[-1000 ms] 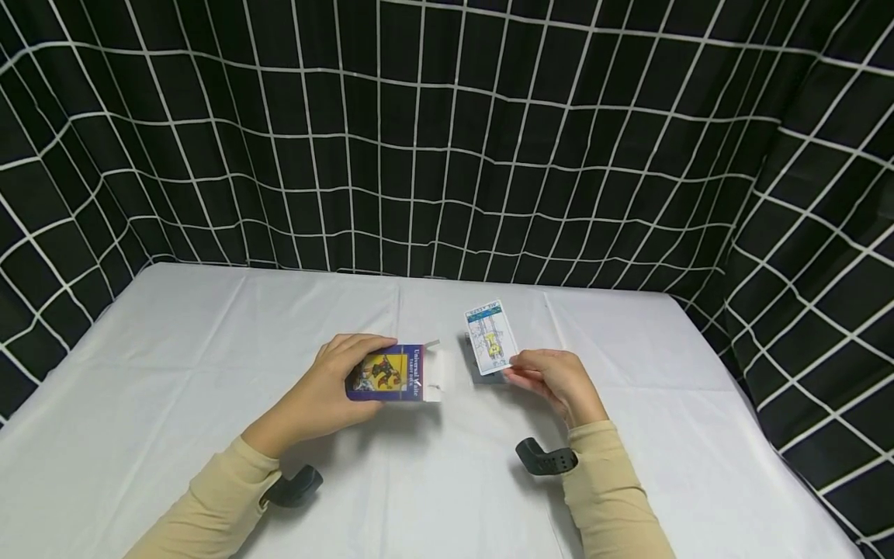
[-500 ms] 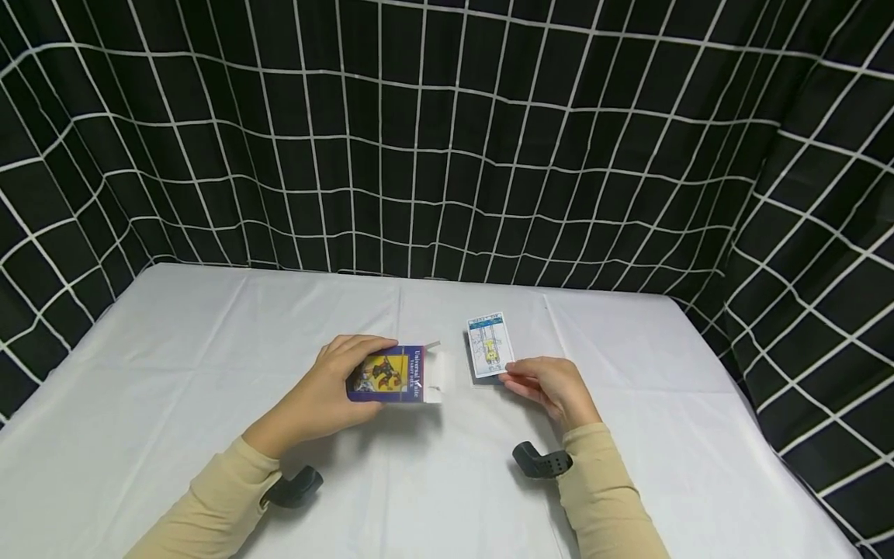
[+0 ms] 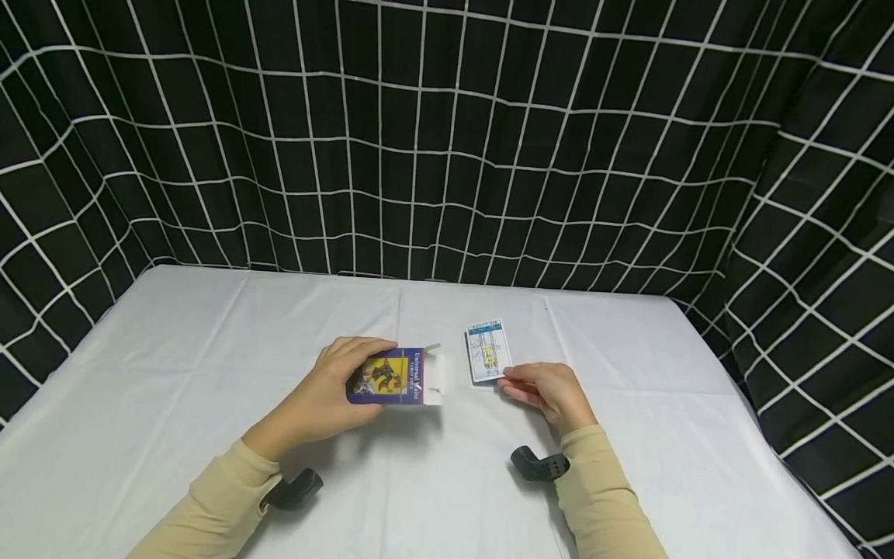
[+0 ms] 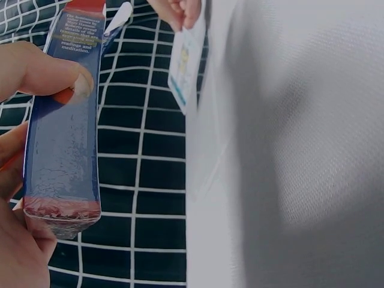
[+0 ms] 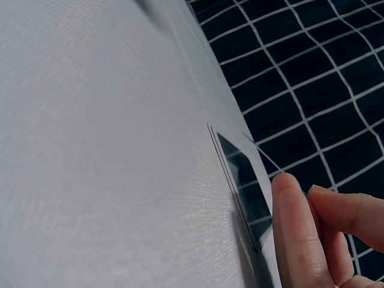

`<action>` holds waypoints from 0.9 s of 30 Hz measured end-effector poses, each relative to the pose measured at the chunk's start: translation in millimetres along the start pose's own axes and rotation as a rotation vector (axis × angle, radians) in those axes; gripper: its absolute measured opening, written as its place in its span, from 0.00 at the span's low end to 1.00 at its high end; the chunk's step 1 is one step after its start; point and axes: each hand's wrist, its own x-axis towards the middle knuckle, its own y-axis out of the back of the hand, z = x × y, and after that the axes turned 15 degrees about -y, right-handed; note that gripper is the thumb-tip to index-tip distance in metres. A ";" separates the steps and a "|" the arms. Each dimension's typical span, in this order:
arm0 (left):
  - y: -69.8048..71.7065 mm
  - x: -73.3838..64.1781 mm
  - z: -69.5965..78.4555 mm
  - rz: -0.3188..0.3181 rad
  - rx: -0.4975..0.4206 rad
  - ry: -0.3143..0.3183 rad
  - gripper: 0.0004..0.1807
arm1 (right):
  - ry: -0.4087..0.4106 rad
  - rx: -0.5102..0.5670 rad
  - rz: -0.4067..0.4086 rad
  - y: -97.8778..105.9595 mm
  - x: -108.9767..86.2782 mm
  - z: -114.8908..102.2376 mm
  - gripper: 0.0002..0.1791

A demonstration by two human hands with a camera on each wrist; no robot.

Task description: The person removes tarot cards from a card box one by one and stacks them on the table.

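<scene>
Presently pinched: a thin rectangular card with white border (image 3: 486,351), with a blue band at its far end and a yellow drawing nearer.
Its place: right of centre, slightly tilted, just over a thin, glossy pile of cards (image 5: 245,187) on the white cloth (image 3: 447,473).
Right grip: narrow; the right hand (image 3: 545,390) holds the card near its near right corner.
Container: a purple-blue cardboard box (image 3: 386,376) with yellow picture, its white flap (image 3: 433,382) open toward the right.
Box contents: I cannot tell.
Left grip: the left hand (image 3: 331,394) holds the box between thumb and fingers.
</scene>
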 end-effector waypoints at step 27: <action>1.7 0.4 3.8 -0.002 -0.001 0.014 0.42 | 0.039 -0.176 0.171 -3.3 1.2 11.0 0.04</action>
